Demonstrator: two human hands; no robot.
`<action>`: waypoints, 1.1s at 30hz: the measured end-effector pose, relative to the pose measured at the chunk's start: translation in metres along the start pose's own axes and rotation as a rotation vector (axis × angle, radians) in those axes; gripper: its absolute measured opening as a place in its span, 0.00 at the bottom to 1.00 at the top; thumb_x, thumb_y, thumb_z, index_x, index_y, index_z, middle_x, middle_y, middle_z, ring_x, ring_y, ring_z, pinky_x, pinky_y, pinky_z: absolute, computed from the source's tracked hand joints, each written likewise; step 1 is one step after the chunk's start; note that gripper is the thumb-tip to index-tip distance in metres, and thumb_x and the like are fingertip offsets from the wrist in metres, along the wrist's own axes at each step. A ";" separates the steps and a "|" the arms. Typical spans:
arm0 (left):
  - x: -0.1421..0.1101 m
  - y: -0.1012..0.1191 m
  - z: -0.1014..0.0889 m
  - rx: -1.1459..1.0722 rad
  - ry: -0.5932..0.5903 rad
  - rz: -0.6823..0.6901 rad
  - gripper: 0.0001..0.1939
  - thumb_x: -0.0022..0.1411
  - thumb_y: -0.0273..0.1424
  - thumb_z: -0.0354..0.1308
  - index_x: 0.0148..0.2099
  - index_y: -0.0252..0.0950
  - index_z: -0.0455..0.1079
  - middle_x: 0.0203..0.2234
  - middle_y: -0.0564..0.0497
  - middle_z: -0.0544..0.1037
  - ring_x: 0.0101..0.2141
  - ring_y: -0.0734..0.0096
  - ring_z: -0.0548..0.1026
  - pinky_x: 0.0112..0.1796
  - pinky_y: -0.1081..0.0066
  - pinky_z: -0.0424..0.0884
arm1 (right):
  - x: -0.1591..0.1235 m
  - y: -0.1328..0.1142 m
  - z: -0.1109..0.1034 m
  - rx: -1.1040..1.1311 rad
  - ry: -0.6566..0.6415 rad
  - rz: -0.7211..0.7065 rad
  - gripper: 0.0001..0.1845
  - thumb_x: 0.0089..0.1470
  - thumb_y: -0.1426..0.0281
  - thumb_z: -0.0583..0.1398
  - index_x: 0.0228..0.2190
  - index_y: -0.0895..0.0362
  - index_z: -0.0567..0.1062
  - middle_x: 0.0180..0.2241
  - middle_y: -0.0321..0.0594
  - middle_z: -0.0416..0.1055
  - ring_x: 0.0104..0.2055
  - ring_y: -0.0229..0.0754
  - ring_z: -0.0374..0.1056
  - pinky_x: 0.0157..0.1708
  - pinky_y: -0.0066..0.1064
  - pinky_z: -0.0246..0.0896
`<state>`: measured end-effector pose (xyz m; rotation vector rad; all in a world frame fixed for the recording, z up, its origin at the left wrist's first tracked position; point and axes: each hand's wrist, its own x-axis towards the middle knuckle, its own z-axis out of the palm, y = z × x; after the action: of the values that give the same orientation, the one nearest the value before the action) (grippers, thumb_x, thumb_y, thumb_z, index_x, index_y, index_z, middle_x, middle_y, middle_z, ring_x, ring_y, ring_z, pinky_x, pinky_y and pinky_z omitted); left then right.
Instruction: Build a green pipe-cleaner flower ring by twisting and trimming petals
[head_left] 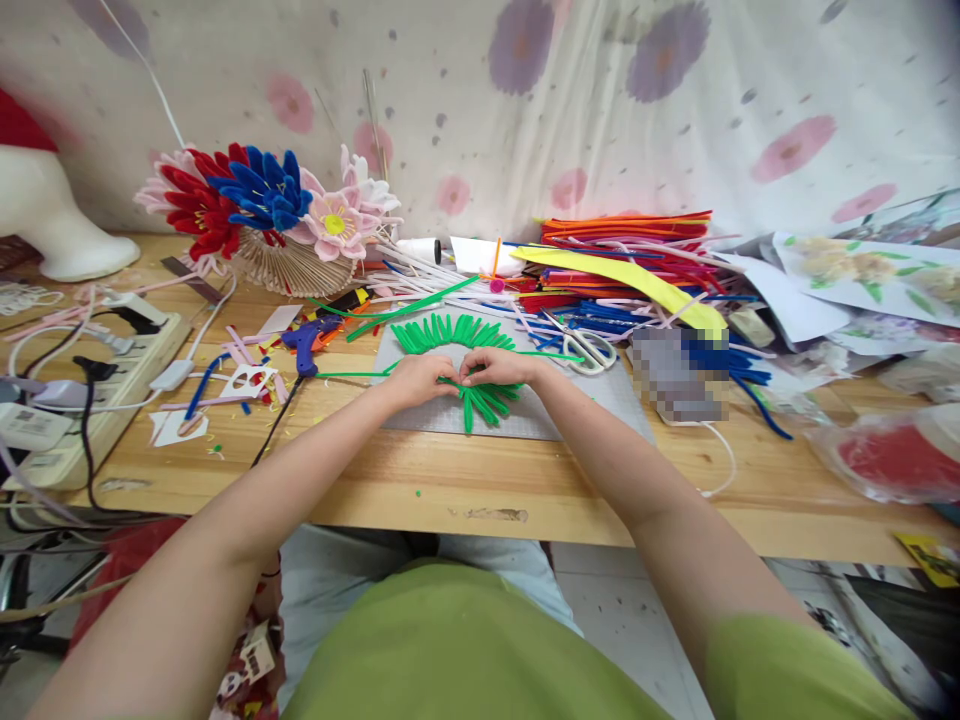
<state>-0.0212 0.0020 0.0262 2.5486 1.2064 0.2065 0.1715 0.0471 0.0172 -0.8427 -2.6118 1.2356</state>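
Observation:
Green pipe cleaners, bent into a looped fringe (450,330), fan out on a grey cutting mat (405,415). My left hand (429,380) and my right hand (491,367) meet over the middle of this piece, fingertips nearly touching. Both are closed in a pinch on the green pipe cleaner. More green loops (487,405) stick out below the hands toward me. One long green strand runs out to the left of the hands, another to the right. What lies exactly under the fingertips is hidden.
Scissors (589,345) lie at the mat's right, near a blurred-out device (671,375). A blue glue gun (307,345) sits left, among scraps. Behind are bundled pipe cleaners (626,235) and fuzzy flowers (270,190). A power strip (127,370) with cables stands far left.

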 end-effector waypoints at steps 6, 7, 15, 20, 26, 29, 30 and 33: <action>-0.002 -0.001 0.002 0.020 0.014 -0.008 0.11 0.57 0.38 0.56 0.39 0.41 0.76 0.34 0.53 0.78 0.37 0.70 0.73 0.31 0.75 0.62 | -0.001 0.003 -0.003 0.060 -0.011 0.025 0.17 0.46 0.59 0.60 0.32 0.59 0.77 0.32 0.37 0.73 0.38 0.39 0.65 0.42 0.30 0.58; -0.002 -0.001 0.002 0.022 0.011 -0.012 0.10 0.57 0.38 0.56 0.39 0.41 0.76 0.34 0.53 0.78 0.37 0.70 0.73 0.31 0.75 0.62 | -0.001 0.004 -0.003 0.067 -0.013 0.025 0.18 0.45 0.58 0.60 0.32 0.59 0.77 0.33 0.37 0.73 0.38 0.39 0.65 0.42 0.30 0.58; 0.001 -0.002 0.003 -0.040 0.005 -0.028 0.10 0.56 0.37 0.57 0.38 0.43 0.76 0.34 0.55 0.78 0.36 0.72 0.73 0.32 0.75 0.62 | 0.002 0.006 0.000 0.061 -0.014 0.008 0.14 0.44 0.61 0.61 0.29 0.58 0.77 0.30 0.35 0.73 0.35 0.38 0.65 0.39 0.29 0.58; 0.001 -0.001 0.004 -0.145 0.047 -0.061 0.10 0.53 0.38 0.60 0.35 0.40 0.77 0.31 0.53 0.78 0.35 0.71 0.73 0.34 0.75 0.63 | 0.002 0.003 0.004 -0.014 0.052 -0.014 0.10 0.45 0.64 0.61 0.28 0.58 0.77 0.29 0.36 0.73 0.36 0.39 0.66 0.40 0.30 0.57; 0.007 -0.005 0.010 -0.342 -0.010 -0.303 0.11 0.45 0.37 0.64 0.31 0.36 0.77 0.23 0.54 0.78 0.27 0.72 0.71 0.29 0.74 0.62 | 0.001 -0.011 0.013 -0.271 0.185 -0.011 0.05 0.47 0.69 0.61 0.26 0.57 0.77 0.29 0.38 0.73 0.35 0.40 0.65 0.39 0.31 0.53; 0.009 -0.006 0.011 -0.400 -0.028 -0.351 0.11 0.41 0.36 0.65 0.28 0.35 0.77 0.19 0.57 0.76 0.23 0.74 0.69 0.27 0.74 0.61 | -0.001 -0.018 0.018 -0.395 0.226 0.019 0.04 0.47 0.69 0.62 0.27 0.57 0.77 0.30 0.38 0.74 0.39 0.43 0.64 0.41 0.33 0.49; 0.009 -0.006 0.012 -0.422 -0.017 -0.355 0.10 0.40 0.36 0.65 0.27 0.35 0.77 0.18 0.57 0.75 0.23 0.75 0.68 0.26 0.74 0.60 | -0.001 -0.019 0.019 -0.418 0.234 0.031 0.04 0.47 0.69 0.62 0.27 0.57 0.77 0.31 0.38 0.74 0.41 0.43 0.63 0.41 0.34 0.48; 0.008 -0.006 0.013 -0.507 0.021 -0.363 0.09 0.40 0.35 0.64 0.25 0.35 0.75 0.17 0.58 0.74 0.21 0.77 0.65 0.26 0.74 0.60 | -0.004 -0.018 0.022 -0.426 0.259 0.057 0.05 0.49 0.68 0.61 0.29 0.56 0.76 0.32 0.39 0.73 0.41 0.44 0.63 0.41 0.34 0.46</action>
<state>-0.0174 0.0088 0.0114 1.8705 1.3880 0.3957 0.1595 0.0212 0.0171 -1.0658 -2.6799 0.5326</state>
